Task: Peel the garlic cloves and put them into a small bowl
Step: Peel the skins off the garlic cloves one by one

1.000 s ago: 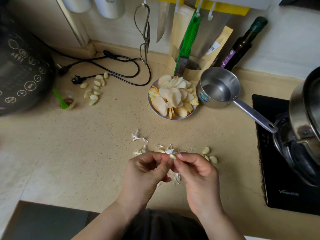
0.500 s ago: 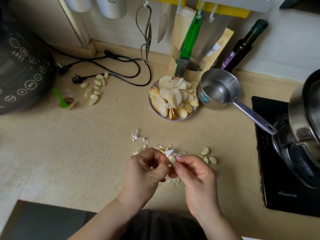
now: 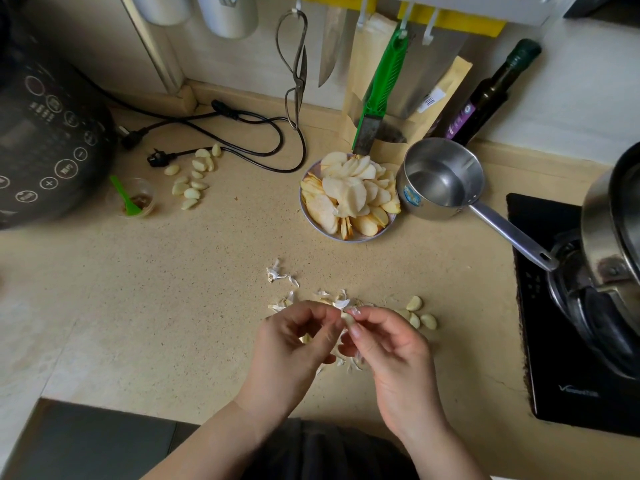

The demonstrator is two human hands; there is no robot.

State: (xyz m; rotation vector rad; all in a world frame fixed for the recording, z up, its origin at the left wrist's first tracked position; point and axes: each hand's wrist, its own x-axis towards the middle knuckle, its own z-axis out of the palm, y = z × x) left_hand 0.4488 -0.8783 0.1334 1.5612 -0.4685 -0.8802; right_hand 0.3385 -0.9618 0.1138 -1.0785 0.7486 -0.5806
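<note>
Together, your left hand (image 3: 294, 344) and right hand (image 3: 391, 348) pinched one garlic clove (image 3: 347, 318) between fingertips, just above the countertop (image 3: 173, 306) at the view's centre. Loose garlic skins (image 3: 280, 274) lay scattered at 12 o'clock from your hands, touching the counter. Three peeled cloves (image 3: 420, 317) sat just beside your right hand at 2 o'clock. More cloves (image 3: 192, 181) lay well apart at 10 o'clock, near a small clear cup (image 3: 136, 199). A plate of slices (image 3: 348, 199) stood at 12 o'clock, beside a steel saucepan (image 3: 440, 178).
</note>
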